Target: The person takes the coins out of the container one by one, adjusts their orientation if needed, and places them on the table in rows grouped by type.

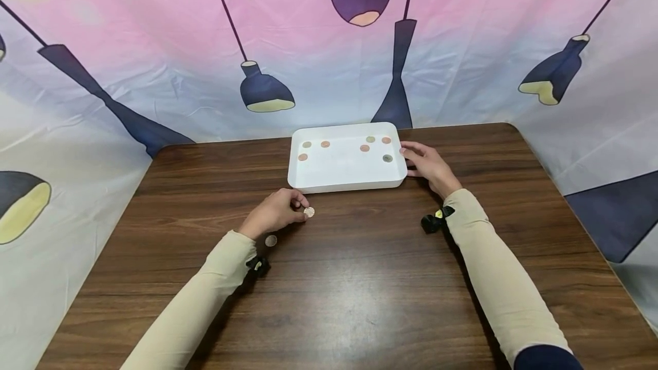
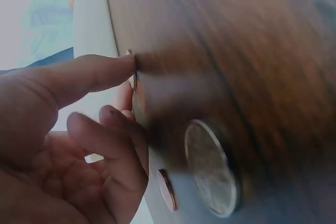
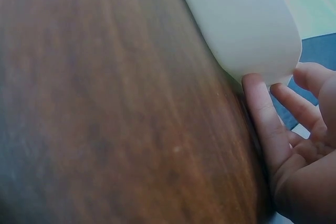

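Observation:
A white tray (image 1: 345, 171) sits at the far middle of the wooden table (image 1: 360, 278), with several copper and silver coins in it. My left hand (image 1: 300, 208) lies just in front of the tray's near left corner, fingers curled, and pinches a small coin (image 1: 309, 212) at its fingertips (image 2: 126, 64). A silver coin (image 1: 271, 240) lies flat on the table beside that wrist, and it looks large in the left wrist view (image 2: 210, 169). A copper coin (image 2: 167, 190) lies under the palm. My right hand (image 1: 408, 157) rests with straight fingers (image 3: 257, 103) against the tray's (image 3: 247, 19) right side.
A printed cloth backdrop (image 1: 329, 44) hangs close behind the table and wraps both sides. The table's rounded far corners are at the left (image 1: 159, 150) and at the right (image 1: 514, 127). Bare wood stretches between my forearms.

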`<move>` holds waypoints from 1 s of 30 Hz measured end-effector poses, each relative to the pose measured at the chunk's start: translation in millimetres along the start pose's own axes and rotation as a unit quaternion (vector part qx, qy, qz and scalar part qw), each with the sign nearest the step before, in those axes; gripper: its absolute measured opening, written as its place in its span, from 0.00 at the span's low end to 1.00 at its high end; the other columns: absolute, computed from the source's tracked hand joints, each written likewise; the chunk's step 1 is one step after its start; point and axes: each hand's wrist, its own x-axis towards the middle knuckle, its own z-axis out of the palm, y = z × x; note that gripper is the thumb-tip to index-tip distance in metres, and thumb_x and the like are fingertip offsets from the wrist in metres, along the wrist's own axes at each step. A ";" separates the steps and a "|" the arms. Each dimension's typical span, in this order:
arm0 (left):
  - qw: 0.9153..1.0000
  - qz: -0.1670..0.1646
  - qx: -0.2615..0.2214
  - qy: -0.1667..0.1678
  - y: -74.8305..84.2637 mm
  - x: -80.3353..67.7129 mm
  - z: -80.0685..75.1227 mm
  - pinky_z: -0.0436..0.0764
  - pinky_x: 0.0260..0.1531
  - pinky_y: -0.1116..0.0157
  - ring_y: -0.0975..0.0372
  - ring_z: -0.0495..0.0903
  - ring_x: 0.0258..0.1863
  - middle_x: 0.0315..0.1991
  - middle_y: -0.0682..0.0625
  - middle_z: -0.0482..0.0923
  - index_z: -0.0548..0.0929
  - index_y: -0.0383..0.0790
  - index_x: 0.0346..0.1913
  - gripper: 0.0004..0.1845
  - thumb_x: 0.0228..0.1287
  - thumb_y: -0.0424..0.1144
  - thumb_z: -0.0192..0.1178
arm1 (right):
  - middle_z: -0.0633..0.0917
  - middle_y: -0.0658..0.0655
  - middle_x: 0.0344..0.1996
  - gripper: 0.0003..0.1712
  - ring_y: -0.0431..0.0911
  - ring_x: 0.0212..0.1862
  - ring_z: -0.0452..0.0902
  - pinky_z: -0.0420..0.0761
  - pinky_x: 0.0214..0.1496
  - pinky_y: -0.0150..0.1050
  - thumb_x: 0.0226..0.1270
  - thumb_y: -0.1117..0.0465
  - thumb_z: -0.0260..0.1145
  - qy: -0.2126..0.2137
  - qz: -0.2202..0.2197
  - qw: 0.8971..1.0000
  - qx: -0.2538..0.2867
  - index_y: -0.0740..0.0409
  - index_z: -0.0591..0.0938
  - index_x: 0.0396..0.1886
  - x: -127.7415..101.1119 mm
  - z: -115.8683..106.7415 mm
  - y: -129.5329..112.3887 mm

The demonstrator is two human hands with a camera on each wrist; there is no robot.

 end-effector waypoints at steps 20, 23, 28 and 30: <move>0.998 0.049 0.003 -0.031 -0.5 -33.4 8.7 0.76 0.38 0.64 0.65 0.76 0.31 0.30 0.57 0.82 0.89 0.44 0.40 0.06 0.65 0.30 0.74 | 0.73 0.63 0.72 0.33 0.52 0.63 0.77 0.84 0.47 0.28 0.85 0.45 0.56 0.014 -0.012 1.000 -0.011 0.48 0.67 0.82 -3.1 2.3 -0.5; 0.998 0.052 0.008 -0.022 -0.4 -36.0 9.9 0.76 0.38 0.64 0.66 0.76 0.29 0.28 0.59 0.82 0.90 0.45 0.38 0.06 0.63 0.30 0.75 | 0.73 0.63 0.72 0.33 0.53 0.64 0.77 0.83 0.47 0.28 0.85 0.45 0.57 0.014 -0.011 1.000 -0.011 0.49 0.67 0.82 -3.1 2.6 -0.7; 0.999 0.046 0.018 -0.014 1.2 -39.0 11.1 0.75 0.37 0.64 0.67 0.76 0.27 0.25 0.60 0.81 0.89 0.46 0.35 0.06 0.61 0.32 0.77 | 0.72 0.62 0.74 0.33 0.56 0.68 0.74 0.83 0.46 0.27 0.85 0.46 0.56 0.011 -0.010 1.000 -0.005 0.48 0.67 0.83 -4.5 2.7 -1.9; 0.999 0.044 0.020 -0.014 1.2 -39.9 10.6 0.75 0.37 0.64 0.67 0.76 0.28 0.25 0.60 0.81 0.89 0.47 0.35 0.06 0.60 0.33 0.77 | 0.71 0.62 0.75 0.33 0.56 0.69 0.73 0.83 0.46 0.27 0.85 0.46 0.56 0.008 -0.009 1.000 -0.002 0.48 0.66 0.83 -5.0 3.0 -2.3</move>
